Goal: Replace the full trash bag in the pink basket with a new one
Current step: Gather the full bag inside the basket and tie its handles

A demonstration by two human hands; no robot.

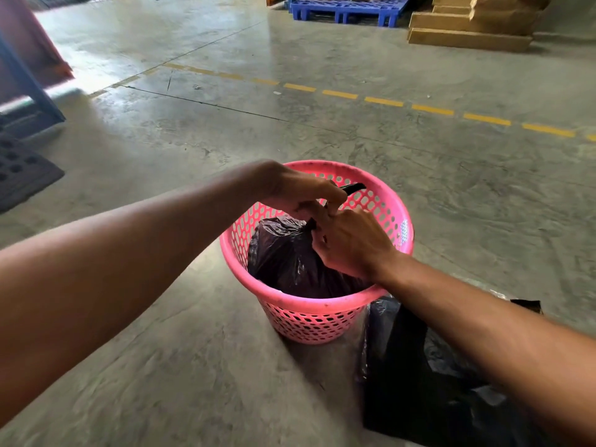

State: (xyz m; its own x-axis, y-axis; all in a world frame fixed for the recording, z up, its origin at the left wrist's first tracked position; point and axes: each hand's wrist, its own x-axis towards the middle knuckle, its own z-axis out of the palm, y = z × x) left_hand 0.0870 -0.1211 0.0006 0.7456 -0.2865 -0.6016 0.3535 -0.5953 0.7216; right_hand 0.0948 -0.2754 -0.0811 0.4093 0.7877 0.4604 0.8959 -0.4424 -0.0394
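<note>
A pink perforated basket [309, 306] stands on the concrete floor in front of me. Inside it sits a full black trash bag [283, 256], gathered at its top. My left hand [296, 188] is over the basket and grips a twisted black strip of the bag's top, whose end sticks out to the right. My right hand [351, 241] is pressed against the left one and holds the bag's gathered neck. A flat, new black bag [419, 375] lies on the floor right of the basket, partly under my right forearm.
A dashed yellow line [383, 101] crosses the floor beyond the basket. A blue pallet [348, 9] and stacked cardboard boxes [471, 24] stand at the far back. At the left are a blue frame [29, 88] and a dark perforated mat [22, 169].
</note>
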